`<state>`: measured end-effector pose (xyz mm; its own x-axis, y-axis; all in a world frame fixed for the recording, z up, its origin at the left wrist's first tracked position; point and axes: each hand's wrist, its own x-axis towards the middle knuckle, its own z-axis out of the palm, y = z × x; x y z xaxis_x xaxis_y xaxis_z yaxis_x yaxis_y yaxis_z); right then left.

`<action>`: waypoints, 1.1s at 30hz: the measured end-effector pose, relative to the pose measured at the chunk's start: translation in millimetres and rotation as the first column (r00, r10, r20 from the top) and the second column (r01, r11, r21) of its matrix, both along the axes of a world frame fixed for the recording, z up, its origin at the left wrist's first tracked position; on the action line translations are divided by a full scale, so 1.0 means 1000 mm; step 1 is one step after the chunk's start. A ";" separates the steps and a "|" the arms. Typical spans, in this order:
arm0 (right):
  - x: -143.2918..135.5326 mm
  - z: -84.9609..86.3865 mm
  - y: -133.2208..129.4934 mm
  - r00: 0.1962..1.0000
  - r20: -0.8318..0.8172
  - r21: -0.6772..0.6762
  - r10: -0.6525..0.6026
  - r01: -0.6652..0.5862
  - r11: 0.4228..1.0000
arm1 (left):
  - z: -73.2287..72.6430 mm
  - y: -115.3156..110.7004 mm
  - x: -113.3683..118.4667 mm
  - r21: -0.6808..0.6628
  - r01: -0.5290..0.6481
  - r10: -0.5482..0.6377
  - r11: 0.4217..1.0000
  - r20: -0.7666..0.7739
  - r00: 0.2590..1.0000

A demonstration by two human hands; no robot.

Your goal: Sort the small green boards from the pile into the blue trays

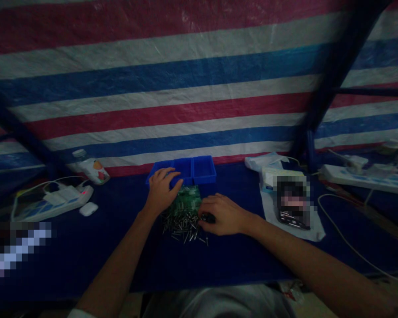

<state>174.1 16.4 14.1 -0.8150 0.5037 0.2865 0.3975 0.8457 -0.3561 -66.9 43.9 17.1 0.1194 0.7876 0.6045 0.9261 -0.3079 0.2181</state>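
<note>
Green circuit board (188, 199) at table centre, pinned flat under left hand (161, 191), fingers spread. Right hand (223, 214) at four o'clock, pinching a small dark part (208, 217). Heap of metal pins (183, 224) at six o'clock, mostly unused; blue trays (193, 169) at twelve.

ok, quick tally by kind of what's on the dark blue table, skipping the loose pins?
Blue plastic compartment trays: 2
Green circuit board: 1
White power strips: 2
Small white puck-shaped object: 1
Clear plastic bottle lying on its side: 1
Hands, left hand on the board, right hand at the pin pile: 2
Total: 9
</note>
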 end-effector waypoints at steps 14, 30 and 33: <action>0.011 -0.004 0.007 0.983 0.146 0.084 -0.116 0.104 0.991 | -0.003 -0.010 0.022 -0.087 0.352 -0.350 0.932 0.044 0.936; 0.013 0.003 0.014 0.997 -0.066 -0.208 0.027 -0.041 0.977 | -0.002 -0.013 0.025 -0.177 0.418 -0.391 0.891 0.169 0.905; 0.010 0.006 0.013 0.969 -0.247 -0.253 -0.014 -0.051 0.966 | -0.001 -0.015 0.025 -0.185 0.542 -0.472 0.820 0.319 0.822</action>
<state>184.2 29.7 20.3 -0.7456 0.5720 0.3419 0.2558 0.7194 -0.6457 -42.1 29.0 16.0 0.4198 0.7858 0.4543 0.5564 -0.6182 0.5552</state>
